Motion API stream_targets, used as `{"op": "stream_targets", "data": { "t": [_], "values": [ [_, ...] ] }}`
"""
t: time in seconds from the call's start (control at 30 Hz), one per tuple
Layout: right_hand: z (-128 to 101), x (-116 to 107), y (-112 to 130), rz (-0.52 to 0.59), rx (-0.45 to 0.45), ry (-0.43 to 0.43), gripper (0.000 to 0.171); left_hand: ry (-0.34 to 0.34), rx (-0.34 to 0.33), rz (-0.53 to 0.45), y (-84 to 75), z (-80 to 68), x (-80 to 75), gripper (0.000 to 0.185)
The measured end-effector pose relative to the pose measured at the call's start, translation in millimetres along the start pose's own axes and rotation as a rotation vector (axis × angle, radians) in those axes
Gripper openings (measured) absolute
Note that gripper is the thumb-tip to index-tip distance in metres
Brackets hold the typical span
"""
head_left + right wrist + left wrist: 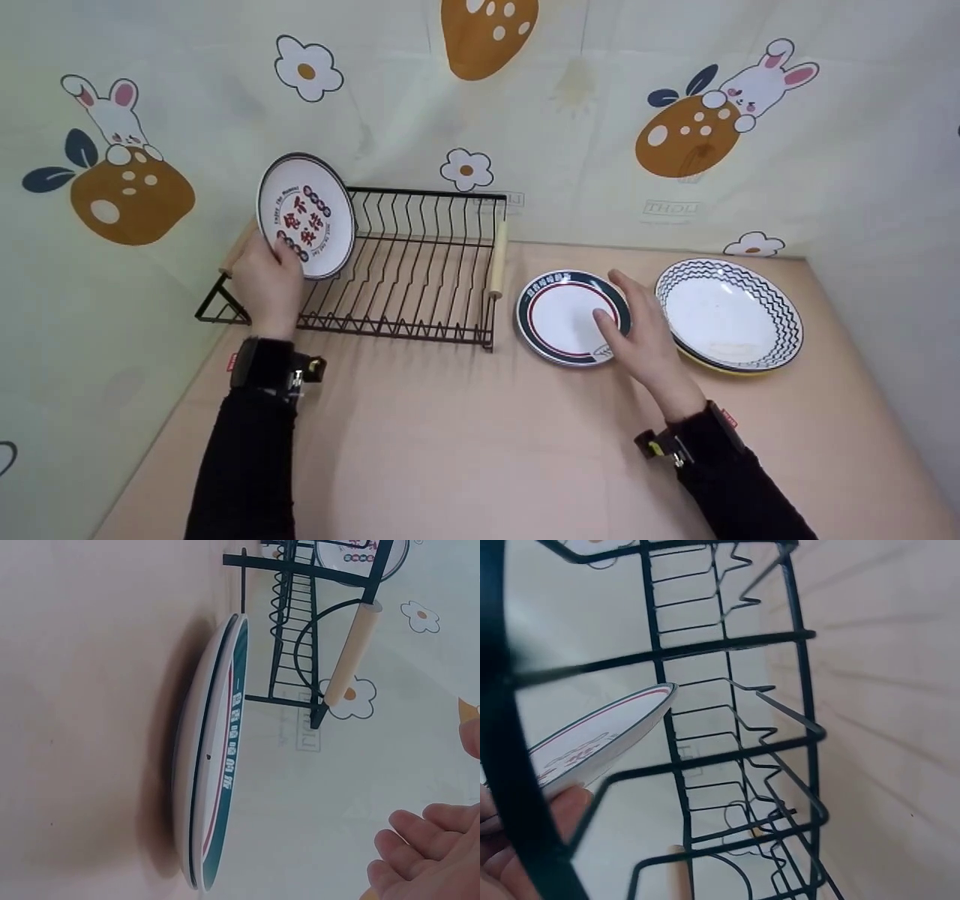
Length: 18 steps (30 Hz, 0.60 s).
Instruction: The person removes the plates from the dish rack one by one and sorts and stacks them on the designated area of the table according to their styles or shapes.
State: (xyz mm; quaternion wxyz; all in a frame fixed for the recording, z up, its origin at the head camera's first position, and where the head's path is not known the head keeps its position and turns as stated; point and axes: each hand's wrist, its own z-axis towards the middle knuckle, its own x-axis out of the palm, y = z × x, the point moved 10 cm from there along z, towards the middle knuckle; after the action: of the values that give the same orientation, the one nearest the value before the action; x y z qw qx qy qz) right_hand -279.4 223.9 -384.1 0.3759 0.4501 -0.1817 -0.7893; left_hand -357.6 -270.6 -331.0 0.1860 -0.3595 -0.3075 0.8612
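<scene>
My left hand (268,289) grips a white plate (309,214) with a dark rim and red characters, thumb on its face. The plate is tilted up at the left end of a black wire dish rack (427,193); whether it touches the wires I cannot tell. In the left wrist view, its edge (607,727) shows beyond the rack's bars. My right hand (649,345) holds nothing, its fingers spread over the right edge of a green-rimmed plate (562,319). The right wrist view shows this plate (217,787) on top of another, with the hand's fingers (420,840) apart from it.
Farther right, a wavy-patterned dish (720,311) lies on a yellow-edged one (739,371). The rack has a wooden handle (499,259) at its right end. A patterned curtain (390,90) hangs behind the tan tabletop (465,435).
</scene>
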Motion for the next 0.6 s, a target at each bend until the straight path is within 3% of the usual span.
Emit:
{"op": "stream_targets", "data": {
  "t": [0.33, 0.6],
  "values": [
    [1.1, 0.2, 2.4, 0.013, -0.014, -0.018, 0.057, -0.034, -0.001, -0.096, -7.7, -8.6, -7.1, 0.023],
    [0.6, 0.1, 1.9, 0.016, -0.001, -0.019, 0.057, 0.007, -0.025, -0.18, -11.6, -14.1, -2.5, 0.027]
  ]
}}
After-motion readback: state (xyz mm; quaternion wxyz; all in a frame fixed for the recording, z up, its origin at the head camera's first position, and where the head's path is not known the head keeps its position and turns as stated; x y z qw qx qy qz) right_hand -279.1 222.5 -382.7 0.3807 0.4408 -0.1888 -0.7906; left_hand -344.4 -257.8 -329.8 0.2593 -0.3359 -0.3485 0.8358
